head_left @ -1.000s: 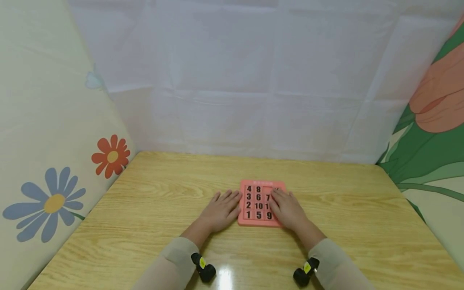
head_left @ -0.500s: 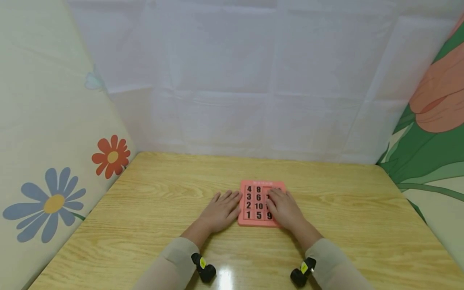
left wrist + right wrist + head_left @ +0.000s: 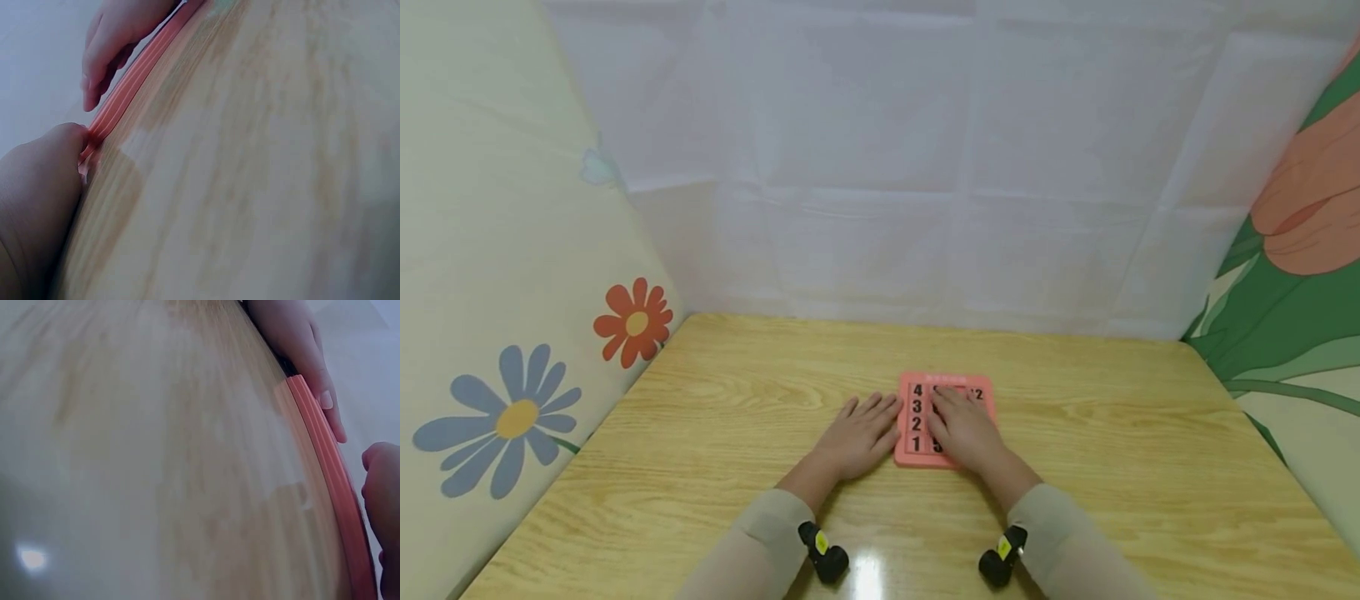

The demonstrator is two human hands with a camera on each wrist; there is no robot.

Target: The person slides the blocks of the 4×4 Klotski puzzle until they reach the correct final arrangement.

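A pink sliding number puzzle (image 3: 916, 433) lies flat on the table in the head view. Its left column reads 4, 3, 2, 1 from top to bottom, and a 12 shows at upper right. My left hand (image 3: 859, 437) rests palm down, fingertips against the puzzle's left edge. Over the middle columns lies my right hand (image 3: 967, 429), its fingers extended near the top row and hiding several tiles. In the left wrist view the right hand (image 3: 119, 47) is above the pink edge (image 3: 134, 81). The right wrist view shows that edge (image 3: 328, 475) beside the left hand's thumb (image 3: 325, 397).
The wooden table (image 3: 760, 367) spreads around the puzzle. A white cloth (image 3: 865, 167) hangs behind it, with flower-printed sheets (image 3: 512, 250) at the left and right. Black wrist cameras (image 3: 826, 554) sit at both sleeves.
My right hand has slid left across the puzzle, from its right columns to the middle ones. The 12 at upper right has come into sight. My left hand has stayed in place.
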